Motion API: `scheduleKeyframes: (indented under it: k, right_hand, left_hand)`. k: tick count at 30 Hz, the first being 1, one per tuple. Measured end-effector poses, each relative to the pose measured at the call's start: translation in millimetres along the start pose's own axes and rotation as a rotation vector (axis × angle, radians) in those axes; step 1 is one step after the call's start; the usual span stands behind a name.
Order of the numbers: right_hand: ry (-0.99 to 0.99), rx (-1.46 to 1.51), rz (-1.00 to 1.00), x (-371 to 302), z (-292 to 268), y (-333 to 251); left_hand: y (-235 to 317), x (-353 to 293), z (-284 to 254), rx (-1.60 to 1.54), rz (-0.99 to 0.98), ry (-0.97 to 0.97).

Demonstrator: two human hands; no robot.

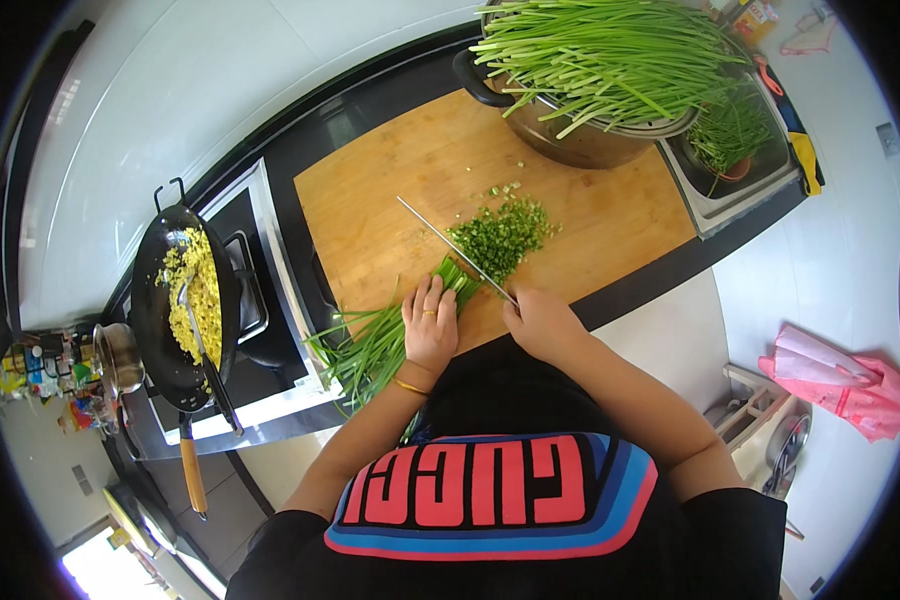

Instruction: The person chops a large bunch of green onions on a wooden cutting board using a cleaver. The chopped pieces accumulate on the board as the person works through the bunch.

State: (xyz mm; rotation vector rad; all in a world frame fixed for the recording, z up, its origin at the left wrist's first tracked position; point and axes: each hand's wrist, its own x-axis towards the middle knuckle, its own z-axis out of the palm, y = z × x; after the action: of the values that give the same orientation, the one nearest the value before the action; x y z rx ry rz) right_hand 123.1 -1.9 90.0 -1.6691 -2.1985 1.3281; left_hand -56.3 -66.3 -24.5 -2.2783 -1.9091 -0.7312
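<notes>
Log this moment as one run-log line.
left hand pressing chive bundle on cutting board | right hand gripping knife, blade at chopped chives | wok on stove

One camera sits on my head and looks steeply down over my chest at the cutting board (440, 190) on the bench, near enough that the board fills the middle; its fisheye lens bends straight edges toward the rim.

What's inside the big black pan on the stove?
The black pan holds yellow crumbly food, probably scrambled egg, with a metal spatula resting in it. Anything beneath the food is covered.
</notes>
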Motion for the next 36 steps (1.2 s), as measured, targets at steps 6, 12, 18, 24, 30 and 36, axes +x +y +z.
scheduleKeyframes:
  k: [6, 12, 18, 24, 30, 36]
  right_hand:
    - [-0.072, -0.103, 0.079, -20.1, 6.4, 15.9]
    - [-0.117, -0.091, 0.157, -13.2, 28.7, 21.8]
    - [-0.011, -0.021, 0.105, 3.9, 38.6, 25.3]
    - [0.017, -0.038, 0.080, 2.3, 41.0, 25.4]
    - [0.027, -0.016, 0.073, 1.4, 39.9, 23.3]
    - [-0.007, -0.071, 0.059, 0.5, 39.4, 23.3]
  left_hand:
    - [-0.6, -1.0, -2.8, 0.050, 0.030, -0.043]
    - [0.3, -1.9, -2.2, 0.015, 0.032, -0.015]
    - [1.5, -0.2, -2.2, -0.005, 0.027, 0.009]
    - [3.9, 6.2, -7.5, -0.116, -0.079, -0.017]
    - [-2.3, 21.8, -24.0, -0.025, 0.058, -0.184]
    - [-13.8, 26.7, -27.2, 0.041, 0.239, -0.209]
